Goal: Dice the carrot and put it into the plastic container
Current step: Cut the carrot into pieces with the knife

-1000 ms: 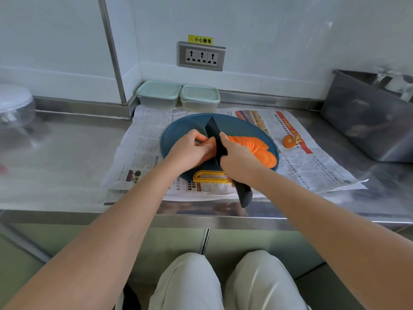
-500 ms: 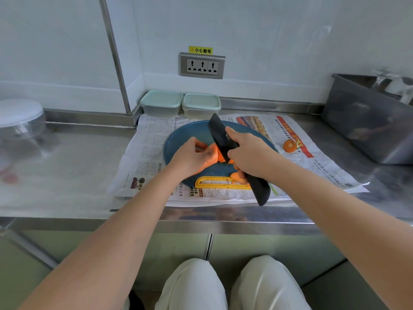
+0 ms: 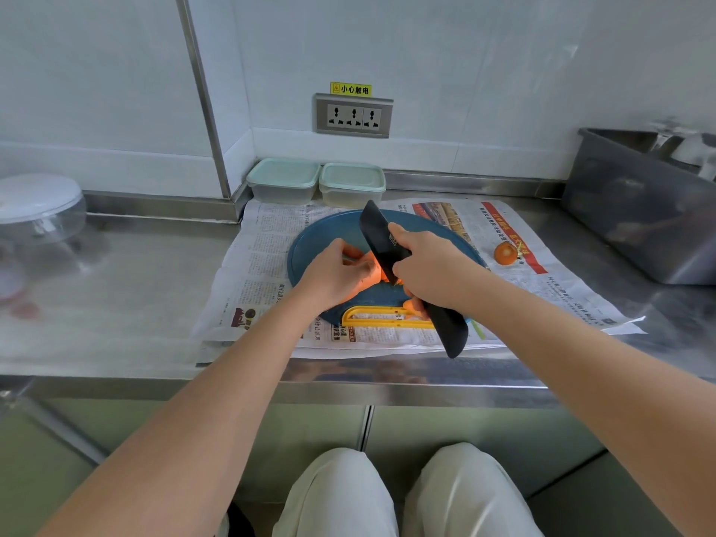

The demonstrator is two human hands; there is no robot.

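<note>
My right hand (image 3: 430, 269) grips a black knife (image 3: 377, 238) by its handle, forefinger along the blade's back; the blade slants up and away over a round blue cutting board (image 3: 329, 236). My left hand (image 3: 337, 275) curls its fingers over the orange carrot slices (image 3: 374, 271) right beside the blade. Most of the carrot is hidden under both hands. Two lidded plastic containers, the left one (image 3: 284, 180) and the right one (image 3: 351, 183), stand by the back wall.
Newspaper (image 3: 255, 277) covers the steel counter under the board. A carrot end (image 3: 505, 253) lies on the paper to the right. A yellow peeler (image 3: 372, 317) lies at the board's near edge. A grey bin (image 3: 643, 211) stands far right, a clear lidded bowl (image 3: 38, 211) far left.
The knife has swung from nearly upright to a slant, its handle end moving right. The slices that lay fanned out to the right are now gathered under my hands.
</note>
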